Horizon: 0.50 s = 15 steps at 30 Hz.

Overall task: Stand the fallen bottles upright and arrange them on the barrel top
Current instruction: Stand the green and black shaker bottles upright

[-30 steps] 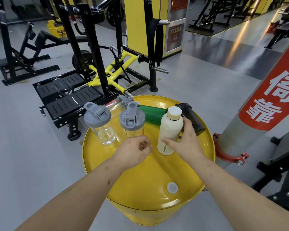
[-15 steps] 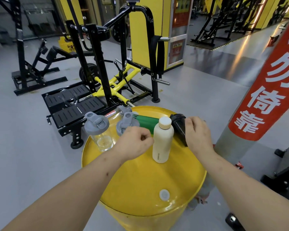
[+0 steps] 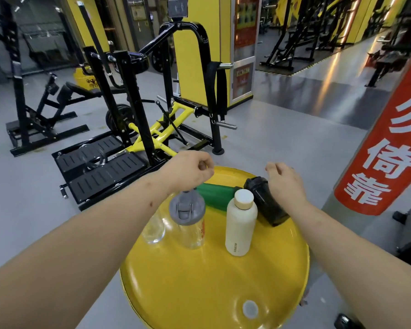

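Observation:
On the yellow barrel top (image 3: pixel 214 293) a white bottle (image 3: pixel 240 224) with a tan cap stands upright. Left of it stands a clear bottle with a grey lid (image 3: pixel 188 217). A second clear bottle (image 3: pixel 153 227) is mostly hidden behind my left forearm. A green bottle (image 3: pixel 214 194) lies on its side at the far rim, and a black shaker (image 3: pixel 266 203) lies next to it. My left hand (image 3: pixel 188 169) hovers above the green bottle's left end, fingers curled shut, nothing in it. My right hand (image 3: pixel 285 179) hangs over the black shaker, fingers loose and apart, not touching it.
A black and yellow gym machine (image 3: pixel 152 129) stands just beyond the barrel on the grey floor. A grey pillar with a red sign (image 3: pixel 387 148) rises close on the right. A small white bung (image 3: pixel 250 309) sits in the barrel top's near part.
My right hand has let go of the white bottle and moved over the black shaker. My left hand has risen from the clear bottle toward the far rim.

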Motion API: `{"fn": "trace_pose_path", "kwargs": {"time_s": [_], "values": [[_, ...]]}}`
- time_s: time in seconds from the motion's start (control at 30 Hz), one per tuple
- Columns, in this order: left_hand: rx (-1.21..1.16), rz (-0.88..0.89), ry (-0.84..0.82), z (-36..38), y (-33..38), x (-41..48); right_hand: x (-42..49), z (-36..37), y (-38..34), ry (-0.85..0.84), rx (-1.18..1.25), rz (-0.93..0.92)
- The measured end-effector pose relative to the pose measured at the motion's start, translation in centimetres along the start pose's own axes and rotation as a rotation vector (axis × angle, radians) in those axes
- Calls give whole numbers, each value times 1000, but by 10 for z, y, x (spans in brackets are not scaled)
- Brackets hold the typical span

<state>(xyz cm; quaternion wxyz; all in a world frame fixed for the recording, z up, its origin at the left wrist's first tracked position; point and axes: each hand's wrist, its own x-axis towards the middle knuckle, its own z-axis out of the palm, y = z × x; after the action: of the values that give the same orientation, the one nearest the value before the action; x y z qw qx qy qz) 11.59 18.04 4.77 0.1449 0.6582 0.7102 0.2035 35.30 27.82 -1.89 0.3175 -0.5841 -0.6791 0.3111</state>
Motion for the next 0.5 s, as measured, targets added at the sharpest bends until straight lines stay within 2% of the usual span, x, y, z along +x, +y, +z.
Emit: {"fn": "trace_pose_path", "kwargs": {"time_s": [0.2,0.5], "values": [[171,60,-210,1,-26,58,34,24,8,-28,-106,88],[240,40,-408,37,-43,100,55,45,38,-129,-342,215]]}}
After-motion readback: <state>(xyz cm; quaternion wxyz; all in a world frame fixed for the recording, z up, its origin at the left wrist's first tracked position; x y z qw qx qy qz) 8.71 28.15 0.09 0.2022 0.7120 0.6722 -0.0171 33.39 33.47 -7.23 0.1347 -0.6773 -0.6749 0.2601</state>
